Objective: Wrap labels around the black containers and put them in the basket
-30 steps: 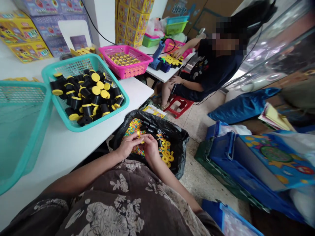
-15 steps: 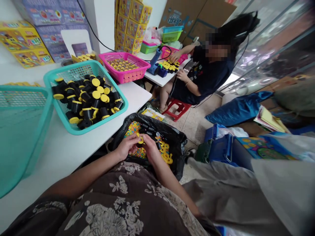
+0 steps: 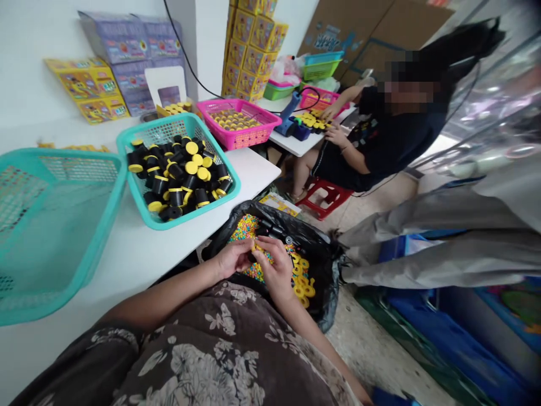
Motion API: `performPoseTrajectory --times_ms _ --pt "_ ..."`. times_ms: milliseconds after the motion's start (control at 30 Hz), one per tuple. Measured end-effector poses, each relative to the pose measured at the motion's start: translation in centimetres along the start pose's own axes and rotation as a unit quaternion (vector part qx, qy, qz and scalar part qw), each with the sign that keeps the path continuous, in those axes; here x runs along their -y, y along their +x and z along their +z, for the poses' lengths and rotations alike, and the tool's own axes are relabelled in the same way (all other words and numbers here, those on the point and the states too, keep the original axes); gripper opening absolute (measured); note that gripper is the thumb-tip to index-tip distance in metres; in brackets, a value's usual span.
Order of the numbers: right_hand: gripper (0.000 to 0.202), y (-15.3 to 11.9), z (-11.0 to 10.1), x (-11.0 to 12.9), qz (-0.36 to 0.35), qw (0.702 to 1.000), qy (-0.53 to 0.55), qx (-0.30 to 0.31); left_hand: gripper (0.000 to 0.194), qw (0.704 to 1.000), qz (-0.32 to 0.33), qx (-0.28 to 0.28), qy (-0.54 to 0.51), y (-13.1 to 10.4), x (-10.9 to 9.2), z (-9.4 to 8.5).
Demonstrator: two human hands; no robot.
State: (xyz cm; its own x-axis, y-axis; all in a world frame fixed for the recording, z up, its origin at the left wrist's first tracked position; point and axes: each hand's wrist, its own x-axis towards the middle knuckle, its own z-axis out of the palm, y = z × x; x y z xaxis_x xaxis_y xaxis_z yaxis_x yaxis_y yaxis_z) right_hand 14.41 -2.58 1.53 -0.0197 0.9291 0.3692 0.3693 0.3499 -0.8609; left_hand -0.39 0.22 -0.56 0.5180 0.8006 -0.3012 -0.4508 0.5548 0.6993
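Observation:
My left hand (image 3: 233, 259) and my right hand (image 3: 276, 265) meet over a bin lined with a black plastic bag (image 3: 316, 248). Between their fingertips they pinch a small yellow and black piece (image 3: 255, 248), mostly hidden by the fingers. Under and around the hands, the bin holds small multicoloured beads (image 3: 245, 227), black cylindrical parts (image 3: 274, 230) and yellow ring-shaped parts (image 3: 301, 281). On the table to the left, a teal basket (image 3: 198, 215) contains many black cups with yellow lids (image 3: 192, 148).
A second teal basket (image 3: 46, 214) stands at the left on the white table (image 3: 127, 265). Beyond is a pink basket (image 3: 249, 138) with yellow-topped pieces. Another person (image 3: 359, 155) sits at the far table handling similar pieces. Someone's grey trouser legs (image 3: 422, 225) stand close on the right.
The view has swung so the table and baskets sit farther right. My right hand has turned more over the piece, covering its yellow ring. The grey trouser legs have shifted farther forward.

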Motion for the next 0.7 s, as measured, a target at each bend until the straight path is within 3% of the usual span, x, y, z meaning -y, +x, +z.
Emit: performPoseTrajectory --times_ms 100,233,533,700 --pt "0.024 -0.2 0.0 -0.1 -0.075 0.991 -0.113 0.016 0.052 1.0 0.003 -0.016 -0.008 0.1 0.1 -0.2" --pt "0.026 -0.4 0.2 -0.3 -0.114 0.983 -0.143 0.033 0.048 1.0 0.009 -0.024 -0.001 0.1 0.3 -0.3" --pt "0.024 -0.8 1.3 -1.1 -0.141 0.966 -0.214 0.026 0.051 0.998 -0.014 -0.056 0.007 0.0 0.1 -0.1" --pt "0.017 1.6 0.2 -0.1 -0.094 0.968 -0.223 0.067 0.062 0.998 -0.044 -0.052 -0.008 0.2 0.0 0.0"
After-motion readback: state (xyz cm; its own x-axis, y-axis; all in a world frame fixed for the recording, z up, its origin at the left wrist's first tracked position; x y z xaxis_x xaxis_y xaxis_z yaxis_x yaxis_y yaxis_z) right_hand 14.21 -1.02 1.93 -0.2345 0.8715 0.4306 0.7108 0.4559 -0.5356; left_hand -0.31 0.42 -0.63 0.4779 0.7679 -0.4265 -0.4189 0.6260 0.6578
